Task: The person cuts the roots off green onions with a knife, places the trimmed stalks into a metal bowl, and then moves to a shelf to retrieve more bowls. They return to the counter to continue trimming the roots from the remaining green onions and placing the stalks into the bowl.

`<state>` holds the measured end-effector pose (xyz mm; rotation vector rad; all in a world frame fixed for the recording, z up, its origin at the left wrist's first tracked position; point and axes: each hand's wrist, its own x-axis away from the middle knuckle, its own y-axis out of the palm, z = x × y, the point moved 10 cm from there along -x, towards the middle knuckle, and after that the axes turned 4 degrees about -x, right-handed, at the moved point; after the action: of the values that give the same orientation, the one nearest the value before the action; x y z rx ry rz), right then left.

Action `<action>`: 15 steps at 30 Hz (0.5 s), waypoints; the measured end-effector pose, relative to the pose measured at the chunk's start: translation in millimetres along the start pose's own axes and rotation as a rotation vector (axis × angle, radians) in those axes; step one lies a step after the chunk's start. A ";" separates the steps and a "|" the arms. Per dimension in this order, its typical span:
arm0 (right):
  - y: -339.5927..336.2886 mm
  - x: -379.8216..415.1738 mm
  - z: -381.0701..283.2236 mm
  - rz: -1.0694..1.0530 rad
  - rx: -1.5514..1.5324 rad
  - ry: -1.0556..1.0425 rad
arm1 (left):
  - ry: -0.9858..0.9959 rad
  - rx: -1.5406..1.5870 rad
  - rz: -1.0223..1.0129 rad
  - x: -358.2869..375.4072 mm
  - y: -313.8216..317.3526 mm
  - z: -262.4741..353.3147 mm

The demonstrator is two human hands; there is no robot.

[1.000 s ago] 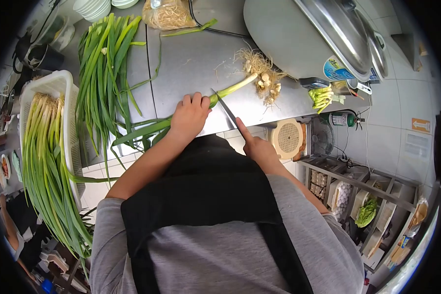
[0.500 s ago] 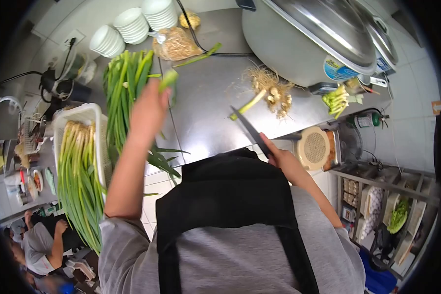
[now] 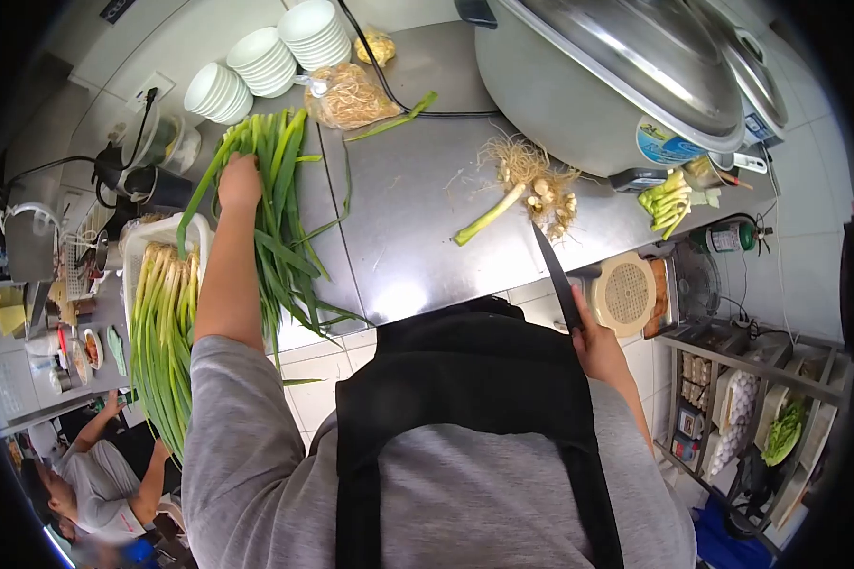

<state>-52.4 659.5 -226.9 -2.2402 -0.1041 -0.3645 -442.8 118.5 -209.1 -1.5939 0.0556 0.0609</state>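
Note:
My left hand (image 3: 240, 180) lies on the pile of cut green onion leaves (image 3: 280, 190) at the left of the steel counter (image 3: 399, 209); its fingertips are hidden among the leaves. A dark-bladed knife (image 3: 557, 275) is in my right hand (image 3: 596, 349), its tip pointing up and left at the counter's front edge. Just beyond the tip lie trimmed roots (image 3: 546, 201) with white bulb ends, and beside them one pale stalk piece (image 3: 489, 215). To the left, a white basket (image 3: 195, 232) holds long green onions (image 3: 166, 322) with their roots on.
Stacked white bowls (image 3: 258, 62) and a bag of brown strands (image 3: 349, 97) stand at the back. A large lidded pot (image 3: 579, 95) fills the back right, near short green pieces (image 3: 666, 202). A shelf rack (image 3: 750, 365) is at right; a co-worker (image 3: 104, 484) is at lower left.
My left hand has moved left and down onto the leaf pile, and the green piece it held is no longer seen in it. The knife has moved right, away from the stalk piece.

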 end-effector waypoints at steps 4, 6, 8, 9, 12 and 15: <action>-3.9 9.4 15.7 0.028 0.025 0.041 | 0.064 -0.107 0.030 3.5 -4.6 4.9; -9.7 13.6 20.4 0.058 0.033 0.061 | 0.095 -0.054 0.088 -0.6 -14.3 -7.6; -14.3 17.0 24.7 0.081 -0.019 0.072 | 0.062 0.018 0.279 6.0 -55.6 -4.7; -15.5 18.7 28.5 0.094 -0.026 0.092 | 0.073 0.111 0.311 12.9 -77.3 11.5; -15.9 21.9 36.5 0.089 -0.080 0.122 | 0.232 0.330 0.417 49.4 -129.0 107.6; -17.2 21.6 39.9 0.067 -0.158 0.172 | 0.415 0.565 0.262 86.2 -102.1 226.4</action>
<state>-26.1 700.0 -231.8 -2.3500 0.0939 -0.5432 -350.3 347.4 -119.1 -1.0049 0.5580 -0.0785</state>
